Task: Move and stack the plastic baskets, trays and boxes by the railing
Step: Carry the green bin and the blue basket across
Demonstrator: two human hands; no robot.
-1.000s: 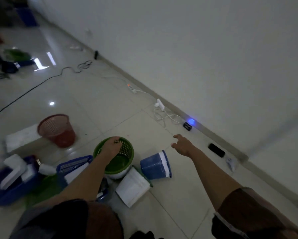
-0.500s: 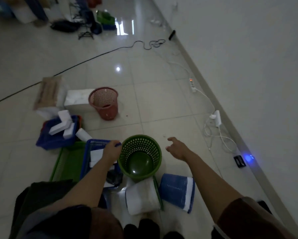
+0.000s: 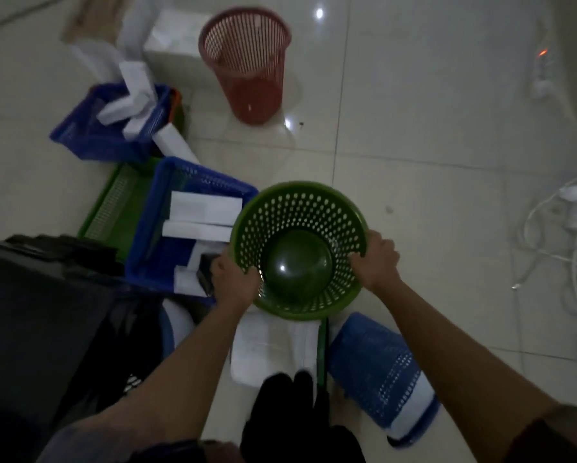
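I have both hands on the round green basket (image 3: 300, 248), which sits upright and open-topped at the centre of my view, above a white box (image 3: 267, 345) lying on the tiled floor (image 3: 431, 111); my left hand (image 3: 235, 284) has its fingers curled over the basket's near-left rim, thumb side outside the wall, and my right hand (image 3: 377, 259) is clenched on the right rim, fingers hooked through onto the perforated wall; a smooth dark green bowl shape fills the basket's bottom. Just left of it, touching or nearly touching its rim, is a blue rectangular basket (image 3: 153, 235) holding white blocks (image 3: 205, 208), and that one rests partly on a flat green tray (image 3: 113, 208); farther left and up is a second blue basket (image 3: 90, 135), tilted, with more white blocks (image 3: 130, 101) heaped in it; a red mesh bin (image 3: 247, 61) stands upright well beyond the green one; a blue perforated bin (image 3: 377, 369) with a white band lies on its side near my right forearm. White cables (image 3: 547, 228) trail along the right edge; the picture is dim and slightly blurred, so whether the green basket rests on the box or hangs clear I cannot tell.
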